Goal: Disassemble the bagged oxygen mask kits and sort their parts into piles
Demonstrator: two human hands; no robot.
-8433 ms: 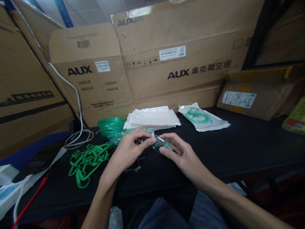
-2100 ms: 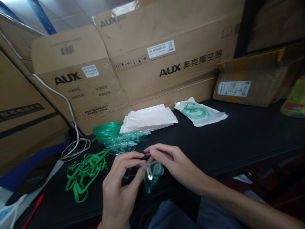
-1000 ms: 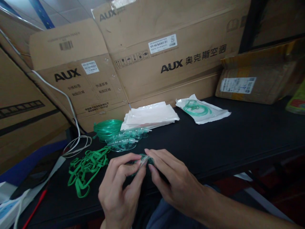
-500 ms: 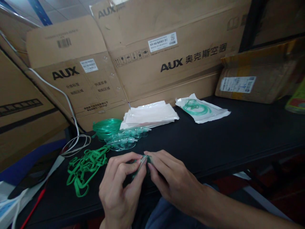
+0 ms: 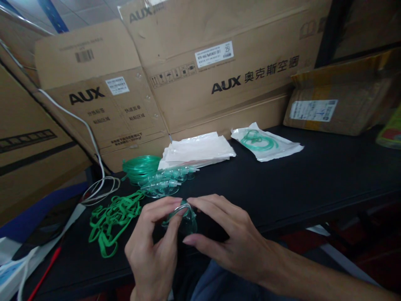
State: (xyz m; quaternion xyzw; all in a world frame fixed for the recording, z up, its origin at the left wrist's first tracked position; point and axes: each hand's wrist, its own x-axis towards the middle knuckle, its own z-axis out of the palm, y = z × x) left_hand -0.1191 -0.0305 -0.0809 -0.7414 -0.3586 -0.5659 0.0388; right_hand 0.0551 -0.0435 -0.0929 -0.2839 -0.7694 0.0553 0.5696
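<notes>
My left hand (image 5: 155, 242) pinches a clear green oxygen mask (image 5: 189, 224) between thumb and fingers. A bent silvery metal strip (image 5: 179, 207) shows along the mask's upper edge. My right hand (image 5: 227, 234) rests its fingertips on the top of the mask, with the thumb apart and lower down near its side. Beyond my hands several similar clear green masks (image 5: 161, 187) lie in a row. A tangle of green elastic straps (image 5: 114, 219) is to the left, and coiled green tubing (image 5: 140, 167) sits behind it.
On the black table (image 5: 313, 179) lie a stack of white packets (image 5: 197, 150) and a pouch (image 5: 282, 148) with green tubing inside. Large cardboard boxes (image 5: 238, 100) stand behind. A smaller taped carton (image 5: 351, 94) is at the right; a white cable (image 5: 84, 121) hangs at the left.
My right thumb has come away from the fingers and moved lower. More of the mask and its metal strip now shows. My left hand keeps its pinch, shifted slightly left.
</notes>
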